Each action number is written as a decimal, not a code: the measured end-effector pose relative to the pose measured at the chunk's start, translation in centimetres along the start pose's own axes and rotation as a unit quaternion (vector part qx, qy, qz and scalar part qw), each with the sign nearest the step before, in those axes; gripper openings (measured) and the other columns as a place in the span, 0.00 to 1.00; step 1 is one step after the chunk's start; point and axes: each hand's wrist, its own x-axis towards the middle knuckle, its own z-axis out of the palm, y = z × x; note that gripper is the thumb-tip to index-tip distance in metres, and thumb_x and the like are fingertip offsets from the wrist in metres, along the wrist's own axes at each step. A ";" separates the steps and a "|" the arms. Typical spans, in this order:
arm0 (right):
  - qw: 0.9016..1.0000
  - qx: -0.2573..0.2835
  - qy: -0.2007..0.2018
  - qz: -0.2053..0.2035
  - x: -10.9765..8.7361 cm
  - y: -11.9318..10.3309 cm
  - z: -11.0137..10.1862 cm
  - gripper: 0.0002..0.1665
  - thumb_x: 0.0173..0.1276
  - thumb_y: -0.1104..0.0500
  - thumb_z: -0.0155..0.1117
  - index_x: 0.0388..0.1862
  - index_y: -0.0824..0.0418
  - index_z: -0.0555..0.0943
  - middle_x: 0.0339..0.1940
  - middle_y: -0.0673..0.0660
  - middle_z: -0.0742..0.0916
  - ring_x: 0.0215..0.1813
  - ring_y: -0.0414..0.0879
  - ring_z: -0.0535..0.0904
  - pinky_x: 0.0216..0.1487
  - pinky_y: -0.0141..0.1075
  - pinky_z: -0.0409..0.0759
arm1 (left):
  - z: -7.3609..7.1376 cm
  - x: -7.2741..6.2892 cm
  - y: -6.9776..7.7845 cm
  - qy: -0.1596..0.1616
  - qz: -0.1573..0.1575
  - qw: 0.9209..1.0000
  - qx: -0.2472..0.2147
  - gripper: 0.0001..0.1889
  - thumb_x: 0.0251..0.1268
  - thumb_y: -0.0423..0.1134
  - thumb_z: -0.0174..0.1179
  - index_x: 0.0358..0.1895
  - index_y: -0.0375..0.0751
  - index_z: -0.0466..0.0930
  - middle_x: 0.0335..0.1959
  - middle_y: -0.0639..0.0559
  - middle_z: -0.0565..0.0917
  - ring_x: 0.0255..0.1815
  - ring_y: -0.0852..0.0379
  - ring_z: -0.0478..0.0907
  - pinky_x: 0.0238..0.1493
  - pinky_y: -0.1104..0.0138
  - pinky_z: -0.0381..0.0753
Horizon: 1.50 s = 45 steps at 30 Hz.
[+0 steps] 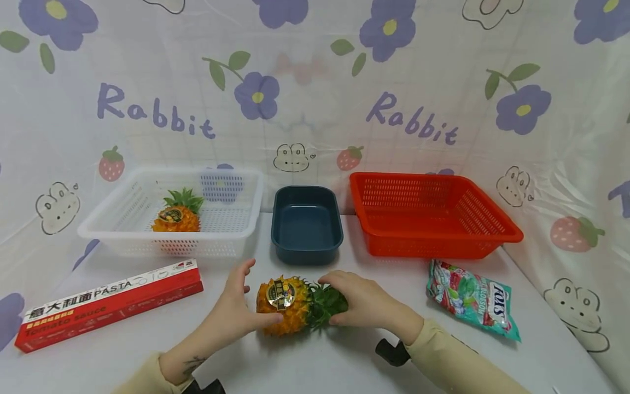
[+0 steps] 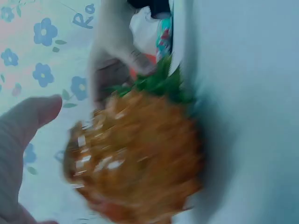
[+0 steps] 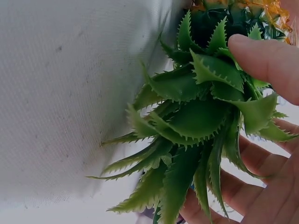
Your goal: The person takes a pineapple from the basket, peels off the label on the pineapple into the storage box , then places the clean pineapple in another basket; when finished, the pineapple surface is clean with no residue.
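Observation:
An orange pineapple (image 1: 287,306) with a gold-and-black label lies on its side on the white table, green crown (image 3: 196,112) pointing right. At its left end is my left hand (image 1: 228,306), fingers spread and apart from the fruit; the thumb overlaps its lower edge, and contact is unclear. My right hand (image 1: 366,301) is around the crown, with thumb (image 3: 264,60) at the leaves on one side and fingers loosely extended on the other. A gap shows between some fingers and the leaves. In the left wrist view the pineapple (image 2: 140,154) is blurred.
A white basket (image 1: 162,236) holding another pineapple (image 1: 178,216) stands back left. Behind the hands are a dark blue bin (image 1: 306,254) and, to its right, a red basket (image 1: 428,246). A pasta box (image 1: 110,303) lies left, a green FOX'S bag (image 1: 472,298) right.

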 end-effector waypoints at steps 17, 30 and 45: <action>0.998 -0.058 0.024 -0.018 -0.2 -0.2 0.1 0.30 0.45 0.50 0.75 0.48 0.51 0.74 0.48 0.47 0.80 0.49 0.43 0.75 0.39 0.41 0.77 | 2.1 0.5 -2.7 -0.010 -0.026 0.998 -0.064 0.53 0.28 0.39 0.79 0.65 0.47 0.59 0.60 0.42 0.68 0.42 0.51 0.74 0.45 0.57 0.77; 0.994 -0.089 0.056 -0.011 1.1 0.8 0.1 0.27 0.45 0.54 0.74 0.45 0.52 0.75 0.40 0.49 0.82 0.43 0.44 0.76 0.35 0.39 0.76 | 1.8 3.2 -3.5 -0.026 -0.002 0.997 -0.073 0.48 0.32 0.37 0.77 0.64 0.48 0.62 0.60 0.42 0.68 0.44 0.49 0.73 0.44 0.59 0.78; 0.993 -0.092 0.051 0.045 2.2 1.9 -0.5 0.28 0.47 0.53 0.74 0.49 0.53 0.76 0.46 0.50 0.82 0.47 0.46 0.76 0.39 0.46 0.77 | 1.8 6.2 -4.0 -0.039 0.020 0.995 -0.091 0.47 0.36 0.35 0.76 0.66 0.48 0.61 0.63 0.42 0.66 0.46 0.48 0.73 0.45 0.59 0.78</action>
